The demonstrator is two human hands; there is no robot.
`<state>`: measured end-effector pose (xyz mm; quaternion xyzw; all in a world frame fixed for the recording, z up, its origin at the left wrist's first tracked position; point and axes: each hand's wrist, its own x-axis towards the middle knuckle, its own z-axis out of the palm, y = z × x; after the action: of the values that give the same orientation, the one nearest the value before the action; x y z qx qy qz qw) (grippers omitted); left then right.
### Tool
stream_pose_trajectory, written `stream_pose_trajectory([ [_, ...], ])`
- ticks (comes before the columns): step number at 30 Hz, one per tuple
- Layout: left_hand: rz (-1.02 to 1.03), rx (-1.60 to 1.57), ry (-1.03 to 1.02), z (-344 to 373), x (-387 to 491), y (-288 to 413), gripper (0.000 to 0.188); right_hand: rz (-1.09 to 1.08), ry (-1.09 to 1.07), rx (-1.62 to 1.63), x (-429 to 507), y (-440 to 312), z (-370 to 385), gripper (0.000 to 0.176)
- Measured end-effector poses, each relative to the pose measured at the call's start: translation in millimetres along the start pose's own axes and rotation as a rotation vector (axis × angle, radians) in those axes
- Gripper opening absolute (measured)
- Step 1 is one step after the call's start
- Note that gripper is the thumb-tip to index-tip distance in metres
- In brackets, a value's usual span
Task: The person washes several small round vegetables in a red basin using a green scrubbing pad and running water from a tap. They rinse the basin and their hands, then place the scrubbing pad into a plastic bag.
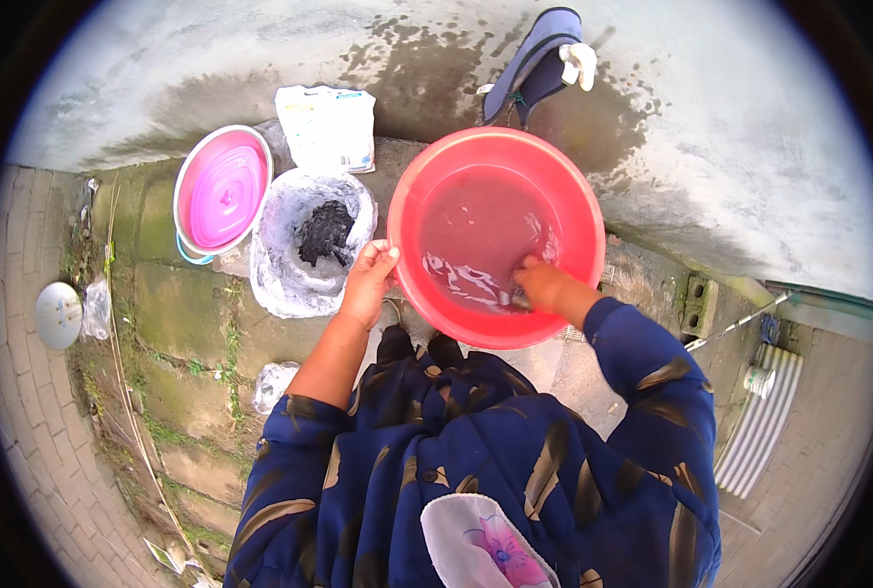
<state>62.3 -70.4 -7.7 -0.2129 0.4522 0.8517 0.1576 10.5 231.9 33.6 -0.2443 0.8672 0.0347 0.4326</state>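
Observation:
A large red plastic basin holds murky water with light glinting on its surface. The basin's left rim is pinched between the thumb and fingers of my left hand. Inside, my right hand dips its fingertips into the water near the lower right wall. Something small and greyish shows at those fingertips, but I cannot tell what it is or whether the hand grips it. Left of the basin stands a bin lined with a whitish plastic bag, with dark matter inside.
A pink-lidded round tub and a white printed bag stand by the wall. A blue padded item leans against the wet wall behind the basin. A crumpled clear plastic bag lies on the mossy paving. Corrugated sheet lies at right.

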Motion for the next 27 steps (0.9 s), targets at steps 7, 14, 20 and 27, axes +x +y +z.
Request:
stream_pose_trajectory([
  [7, -0.039, 0.07, 0.065, -2, 2, -1, 0.013, -0.353, 0.547, 0.172, 81, -74, -53, 0.017],
  [14, -0.001, 0.05, 0.019, -1, -1, -2, 0.017, -0.027, 0.978, -0.327, 86, 1, -119, 0.014],
  [20, 0.006, 0.047, 0.02, -1, 1, -3, 0.016, 0.272, 1.076, 0.322, 72, 18, -104, 0.02],
  [27, -0.025, 0.053, 0.021, -5, 2, -3, 0.015, -0.192, 1.359, 0.478, 120, -70, -124, 0.014],
])
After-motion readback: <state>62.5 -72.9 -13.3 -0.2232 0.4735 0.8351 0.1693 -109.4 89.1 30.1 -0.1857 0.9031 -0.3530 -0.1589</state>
